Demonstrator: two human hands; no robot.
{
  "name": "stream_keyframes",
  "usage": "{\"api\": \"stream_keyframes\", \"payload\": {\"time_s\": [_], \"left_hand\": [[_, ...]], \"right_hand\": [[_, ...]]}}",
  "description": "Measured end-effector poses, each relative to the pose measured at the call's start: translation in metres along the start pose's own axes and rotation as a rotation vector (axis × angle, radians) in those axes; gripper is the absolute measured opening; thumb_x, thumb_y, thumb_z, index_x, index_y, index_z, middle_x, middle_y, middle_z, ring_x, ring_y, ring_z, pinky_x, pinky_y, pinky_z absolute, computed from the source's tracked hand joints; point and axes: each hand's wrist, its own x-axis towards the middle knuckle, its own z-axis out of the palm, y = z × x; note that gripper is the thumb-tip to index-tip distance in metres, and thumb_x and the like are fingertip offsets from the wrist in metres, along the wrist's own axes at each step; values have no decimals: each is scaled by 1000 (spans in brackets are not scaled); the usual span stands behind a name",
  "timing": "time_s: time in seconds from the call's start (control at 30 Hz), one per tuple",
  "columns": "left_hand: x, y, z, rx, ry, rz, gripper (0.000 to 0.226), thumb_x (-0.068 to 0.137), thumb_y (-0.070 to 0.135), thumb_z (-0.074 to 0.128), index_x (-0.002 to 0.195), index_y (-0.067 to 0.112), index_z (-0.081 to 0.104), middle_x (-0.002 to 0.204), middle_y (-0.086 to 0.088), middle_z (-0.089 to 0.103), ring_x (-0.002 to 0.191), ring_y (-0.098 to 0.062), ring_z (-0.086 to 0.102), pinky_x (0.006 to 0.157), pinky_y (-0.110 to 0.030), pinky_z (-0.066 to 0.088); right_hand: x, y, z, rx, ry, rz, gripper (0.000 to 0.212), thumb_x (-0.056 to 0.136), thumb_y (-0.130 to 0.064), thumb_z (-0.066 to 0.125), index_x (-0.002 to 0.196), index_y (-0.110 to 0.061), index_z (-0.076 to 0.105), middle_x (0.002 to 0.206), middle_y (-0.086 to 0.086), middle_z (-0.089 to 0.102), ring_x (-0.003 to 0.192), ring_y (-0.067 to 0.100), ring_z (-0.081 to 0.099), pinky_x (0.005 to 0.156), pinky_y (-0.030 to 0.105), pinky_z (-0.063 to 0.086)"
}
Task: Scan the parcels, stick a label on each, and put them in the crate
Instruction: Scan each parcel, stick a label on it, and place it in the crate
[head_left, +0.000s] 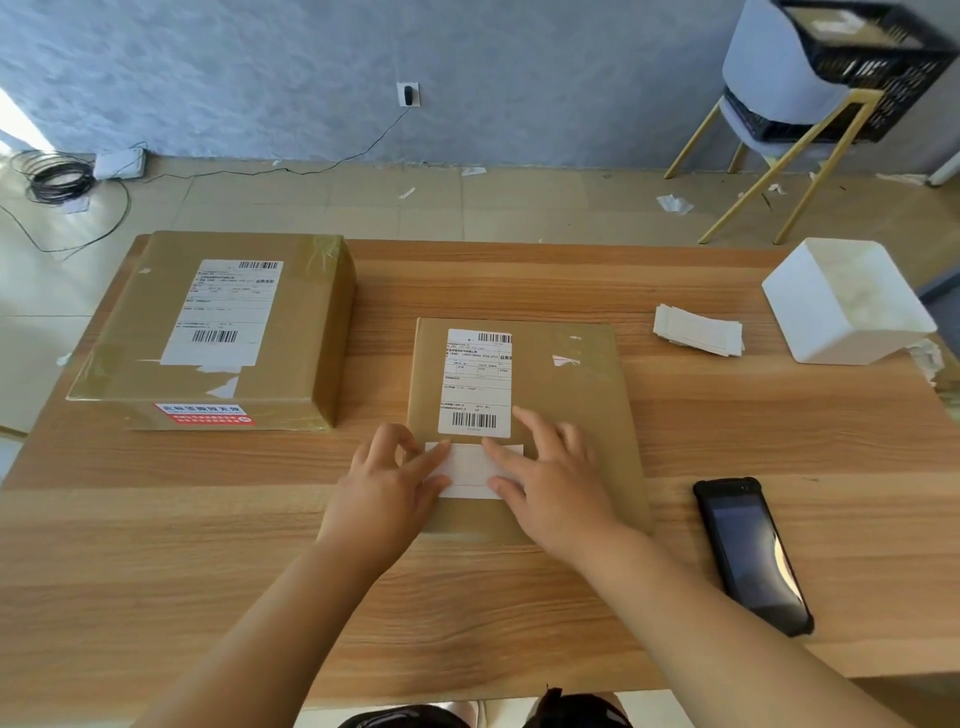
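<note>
A small white label (470, 470) lies flat on the near edge of a thin cardboard parcel (566, 395), just below the parcel's printed shipping sheet (475, 384). The parcel rests in the middle of the tabletop (519, 597), a little toward the right. Both hands press on the label: the left hand (384, 483) lays its outstretched forefinger and thumb on the label's left end, and the right hand (550, 483) spreads straight fingers over its right end and onto the cardboard beside it. Neither hand curls round anything.

A larger, taller box (218, 332) sits at the far left corner of the tabletop, with its own barcode sheet on top and a red sticker on its near side. Toward the far right edge lies a loose stack of blank labels (696, 330), and beside it, at the far right corner, a white cube-shaped device (847, 301). A black handheld scanner (753, 551) lies screen up near the right edge, close to the right forearm.

The surface is pale wood with a strong grain. Beyond it the tiled floor (311, 202) is strewn with paper scraps (674, 203) and a coiled cable (57, 179) at the left. Against the grey wall (260, 62) — at the far right — a black slatted crate (883, 57) rests on a gold-legged chair (774, 73).
</note>
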Motion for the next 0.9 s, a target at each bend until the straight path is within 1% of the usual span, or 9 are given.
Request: {"api": "stream_keyframes", "payload": {"time_s": [0.1, 0.23, 0.4, 0.5, 0.6, 0.67, 0.73, 0.8, 0.9], "left_hand": [[0, -5, 1, -42, -7, 9, 38, 81, 25, 71, 118, 20, 66, 106, -11, 53, 83, -32, 57, 63, -46, 56], [0, -6, 5, -127, -10, -20, 36, 83, 23, 69, 118, 19, 66, 111, -9, 51, 85, -31, 57, 64, -45, 55], [4, -12, 10, -368, 89, -239, 19, 86, 18, 65, 104, 18, 70, 101, 5, 51, 77, -10, 56, 68, -29, 52], [12, -16, 12, -451, 80, -457, 29, 86, 36, 63, 113, 25, 60, 107, 7, 51, 78, 1, 54, 64, -16, 41], [23, -14, 16, -494, -29, -654, 52, 86, 52, 54, 129, 23, 49, 119, 1, 55, 89, -9, 57, 70, -28, 44], [26, -10, 19, -516, -137, -702, 53, 88, 54, 48, 129, 22, 49, 120, -1, 59, 99, -21, 58, 73, -35, 49], [25, -2, 19, -539, -174, -684, 40, 90, 49, 49, 117, 21, 56, 106, -1, 64, 90, -21, 60, 60, -34, 53], [18, 9, 16, -571, -152, -659, 28, 90, 42, 52, 108, 22, 60, 93, 3, 64, 80, -16, 60, 43, -29, 51], [5, 31, 7, -580, -78, -613, 26, 87, 45, 55, 109, 31, 58, 93, 14, 64, 81, -9, 62, 53, -29, 52]], "right_hand": [[-7, 13, 2, -46, -1, 42, 43, 92, -57, 40, 135, -55, 38, 158, -7, 13, 125, 22, 15, 101, 39, 18], [-19, 30, -3, -52, 18, 79, 40, 90, -62, 40, 130, -57, 44, 157, -8, 16, 125, 24, 17, 100, 41, 19], [-25, 49, -17, 3, 169, 190, 34, 88, -46, 59, 118, -31, 65, 141, -3, 44, 122, 25, 30, 97, 40, 29], [-17, 63, -28, 139, 229, 387, 45, 87, -42, 61, 127, -22, 54, 133, 1, 46, 120, 24, 33, 100, 37, 32], [-7, 71, -37, 367, 146, 600, 68, 88, -47, 59, 144, -17, 32, 143, 5, 38, 129, 27, 36, 103, 40, 35], [-1, 75, -40, 538, 33, 703, 76, 90, -49, 56, 148, -14, 22, 147, 8, 36, 130, 29, 40, 101, 41, 39], [1, 80, -41, 617, -73, 726, 67, 92, -50, 51, 143, -10, 33, 140, 9, 47, 122, 30, 50, 97, 40, 43], [-2, 87, -42, 612, -112, 692, 51, 95, -48, 46, 124, -7, 50, 122, 10, 59, 106, 30, 57, 91, 40, 47], [-13, 98, -46, 675, -103, 661, 40, 96, -44, 47, 112, -7, 55, 112, 8, 62, 97, 27, 59, 83, 38, 48]]}}
